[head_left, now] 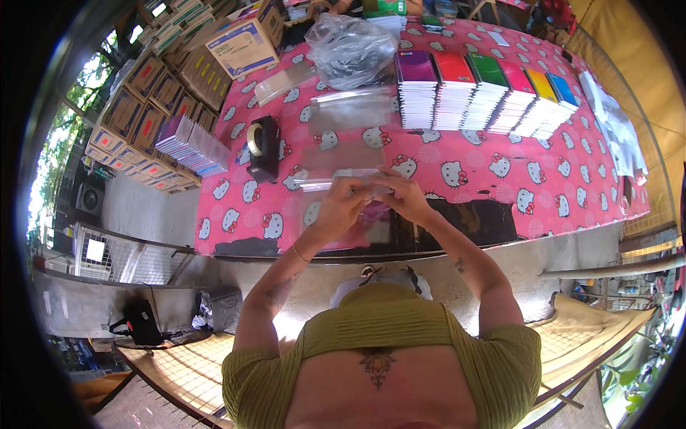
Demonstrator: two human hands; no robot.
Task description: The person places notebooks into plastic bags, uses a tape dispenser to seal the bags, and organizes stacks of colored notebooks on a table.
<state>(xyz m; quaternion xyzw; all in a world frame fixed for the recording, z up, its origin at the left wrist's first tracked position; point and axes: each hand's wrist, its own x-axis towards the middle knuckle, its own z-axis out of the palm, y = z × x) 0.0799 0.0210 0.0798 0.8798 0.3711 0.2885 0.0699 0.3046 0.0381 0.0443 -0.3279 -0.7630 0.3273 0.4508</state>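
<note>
Left hand (343, 206) + right hand (409, 200) | pinching clear plastic (320, 184) | glossy edge runs left-right, long axis unclear

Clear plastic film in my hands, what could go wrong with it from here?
The thin clear plastic film, pinched by the left hand and right hand, might crease or tear. It could snag on the ragged edge of the pink tablecloth near the right forearm. A bump might topple the tall spiral-bound notebook stacks.

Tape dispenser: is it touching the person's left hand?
Apart. The head view shows pink tablecloth plainly visible between the black tape dispenser and the left hand.
</note>
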